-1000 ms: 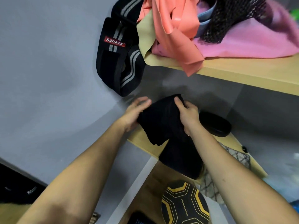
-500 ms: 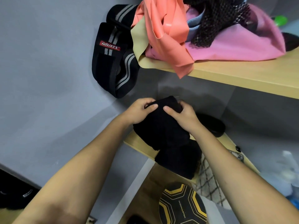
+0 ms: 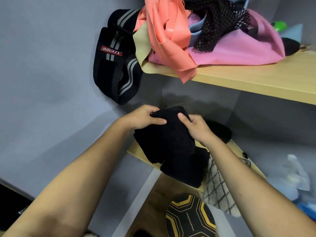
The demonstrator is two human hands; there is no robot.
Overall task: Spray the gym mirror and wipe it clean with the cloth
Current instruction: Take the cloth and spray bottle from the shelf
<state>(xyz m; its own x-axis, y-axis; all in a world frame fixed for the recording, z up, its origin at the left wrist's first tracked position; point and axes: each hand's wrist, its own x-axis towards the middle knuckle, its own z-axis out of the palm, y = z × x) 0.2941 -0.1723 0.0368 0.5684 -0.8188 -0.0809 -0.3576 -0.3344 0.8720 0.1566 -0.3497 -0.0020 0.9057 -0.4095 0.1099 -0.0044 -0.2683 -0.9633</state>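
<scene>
- Left hand [image 3: 145, 118]: fingers curled over the upper left edge of the black cloth [image 3: 164, 139], thumb laid across its front face; it is grasping the cloth.
- Black cloth, location: held between both hands in front of the middle wooden shelf [image 3: 136, 152]; its lower folds hang down onto a second dark folded bundle [image 3: 186, 168] that rests on that shelf's front edge.
- Black cloth, handling (judgement): soft, limp and light. It should drape and unfold under its own weight, so hold it at the top fold with both hands, as now, or gather it into a pad for one hand. It is not fragile, and the knit surface looks unlikely to slip.
- Black cloth, appearance: matt black, faintly ribbed or knitted texture, folded into several layers, upper edge rounded over. No label is visible.
- Right hand [image 3: 196, 128]: thumb pressed on the cloth's front, fingers wrapped behind its upper right edge; it is grasping the cloth.
- Surroundings, left to right: a black striped support belt [image 3: 112, 65] hanging off the upper shelf's left end; coral and pink resistance bands [image 3: 171, 41] piled on the upper shelf [image 3: 256, 77]; a checked white towel [image 3: 215, 187] below the right forearm.
- Neither mirror nor spray bottle can be identified with certainty.
</scene>
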